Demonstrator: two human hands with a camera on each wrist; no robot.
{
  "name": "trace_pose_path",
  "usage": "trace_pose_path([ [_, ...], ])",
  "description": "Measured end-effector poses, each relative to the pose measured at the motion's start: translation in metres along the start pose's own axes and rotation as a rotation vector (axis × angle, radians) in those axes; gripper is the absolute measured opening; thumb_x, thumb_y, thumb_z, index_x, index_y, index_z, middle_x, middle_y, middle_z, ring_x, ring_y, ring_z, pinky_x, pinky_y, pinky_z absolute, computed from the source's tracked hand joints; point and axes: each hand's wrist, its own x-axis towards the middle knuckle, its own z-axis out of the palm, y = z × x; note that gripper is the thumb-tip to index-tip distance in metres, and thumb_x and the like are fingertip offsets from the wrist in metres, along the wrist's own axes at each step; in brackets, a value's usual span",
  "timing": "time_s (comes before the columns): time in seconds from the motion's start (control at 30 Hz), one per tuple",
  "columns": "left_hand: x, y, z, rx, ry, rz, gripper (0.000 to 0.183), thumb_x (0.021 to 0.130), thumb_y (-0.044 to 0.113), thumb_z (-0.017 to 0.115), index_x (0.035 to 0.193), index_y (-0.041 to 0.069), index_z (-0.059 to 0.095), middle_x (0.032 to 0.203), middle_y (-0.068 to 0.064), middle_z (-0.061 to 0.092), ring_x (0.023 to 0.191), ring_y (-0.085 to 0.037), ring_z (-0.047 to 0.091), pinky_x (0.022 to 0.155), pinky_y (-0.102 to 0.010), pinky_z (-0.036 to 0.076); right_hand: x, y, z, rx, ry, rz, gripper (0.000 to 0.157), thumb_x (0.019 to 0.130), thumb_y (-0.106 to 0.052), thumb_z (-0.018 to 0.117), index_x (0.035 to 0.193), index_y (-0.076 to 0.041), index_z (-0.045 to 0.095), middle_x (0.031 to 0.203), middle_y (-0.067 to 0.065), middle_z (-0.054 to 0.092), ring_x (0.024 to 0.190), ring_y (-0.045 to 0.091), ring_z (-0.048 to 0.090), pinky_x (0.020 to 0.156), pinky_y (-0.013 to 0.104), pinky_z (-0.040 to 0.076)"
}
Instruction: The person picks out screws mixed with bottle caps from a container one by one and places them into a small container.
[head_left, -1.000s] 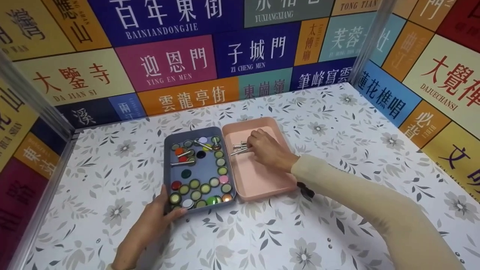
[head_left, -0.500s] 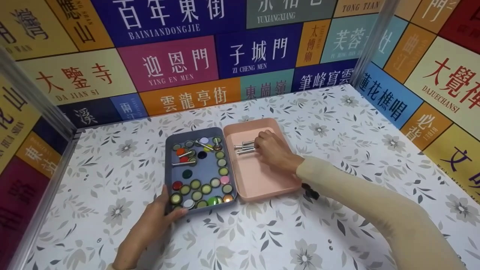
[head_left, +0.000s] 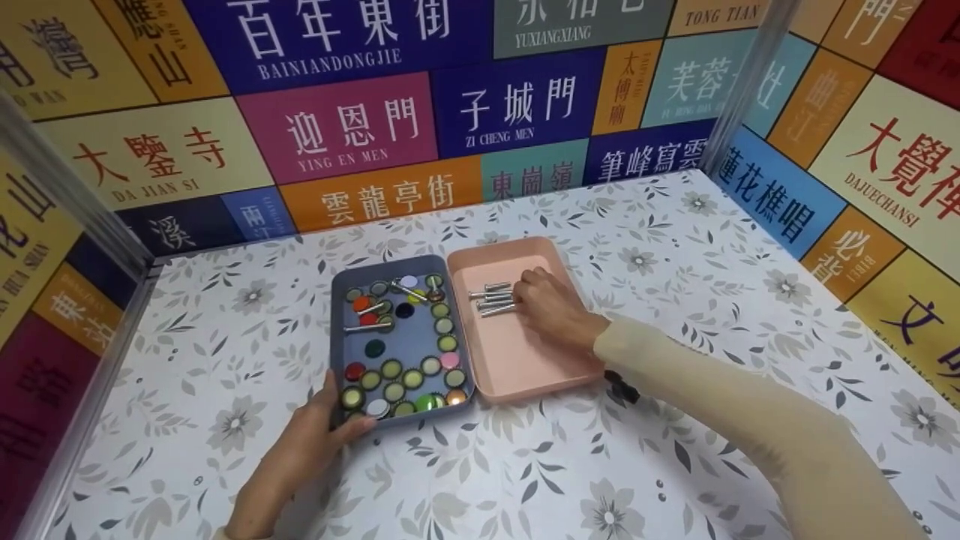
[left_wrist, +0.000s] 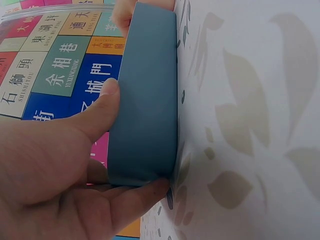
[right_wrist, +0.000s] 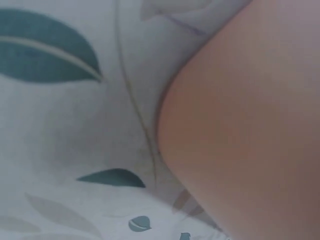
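Note:
My left hand (head_left: pixel 311 427) holds the near left corner of a blue-grey tray (head_left: pixel 337 330); in the left wrist view its thumb lies at the rim and its fingers bend round the tray's end. Inside that tray are many bottle caps (head_left: pixel 392 391) and several silver screws (head_left: pixel 367 326). Against its right side stands a pink tray (head_left: pixel 517 360). There my right hand (head_left: pixel 555 307) pinches the right end of one of several silver screws (head_left: pixel 491 292) lying roughly side by side. Its fingertips are partly hidden. Only blurred skin of that hand fills the right wrist view.
A floral cloth (head_left: pixel 637 450) covers the table under both trays. Walls with coloured name panels (head_left: pixel 330 124) rise at the back and on both sides. The dark wrist strap (head_left: pixel 621 386) hangs under my right sleeve (head_left: pixel 712 375), beside the pink tray.
My right hand has moved slightly right and toward me inside the pink tray. More screws now show to the left of its fingers. The left hand keeps its hold on the tray.

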Motion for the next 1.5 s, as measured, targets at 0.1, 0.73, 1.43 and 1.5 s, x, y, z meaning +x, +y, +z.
trace_pose_path([
  [0.1,0.0001,0.0001,0.0002,-0.005,0.0,0.003,0.108,0.092,0.042,0.069,0.158,-0.003,-0.005,0.161,-0.025,0.031,0.15,-0.039,0.03,0.124,-0.057,0.019,-0.0007,0.0001,0.0007,0.01,-0.017,0.009,0.007,0.089,-0.005,0.07,0.092,0.001,0.072,0.094,0.015,0.067,0.089,0.031,0.058,0.083,0.043,0.051],
  [0.73,0.0007,-0.0007,0.0009,0.001,0.002,-0.017,0.109,0.092,0.043,0.07,0.158,-0.002,-0.003,0.162,-0.024,0.03,0.152,-0.039,0.026,0.125,-0.056,0.017,-0.0037,-0.0013,0.001,0.045,-0.037,0.065,0.008,0.091,-0.008,0.07,0.093,-0.001,0.072,0.095,0.013,0.065,0.09,0.03,0.057,0.082,0.041,0.051],
  [1.43,0.0007,0.0009,0.0001,-0.003,0.003,-0.02,0.109,0.092,0.045,0.069,0.159,0.001,-0.005,0.162,-0.023,0.029,0.152,-0.038,0.027,0.125,-0.056,0.016,-0.0035,-0.0014,0.0001,0.065,0.005,0.065,0.011,0.087,-0.006,0.073,0.095,0.002,0.071,0.095,0.015,0.067,0.091,0.031,0.058,0.084,0.042,0.052],
  [1.5,0.001,0.0006,-0.0003,0.003,0.004,-0.015,0.109,0.092,0.044,0.069,0.159,0.0,-0.005,0.162,-0.023,0.029,0.152,-0.038,0.027,0.125,-0.056,0.017,-0.0014,-0.0036,-0.002,0.062,0.018,0.044,0.012,0.086,-0.006,0.074,0.095,0.002,0.07,0.095,0.015,0.066,0.091,0.031,0.057,0.083,0.042,0.052],
])
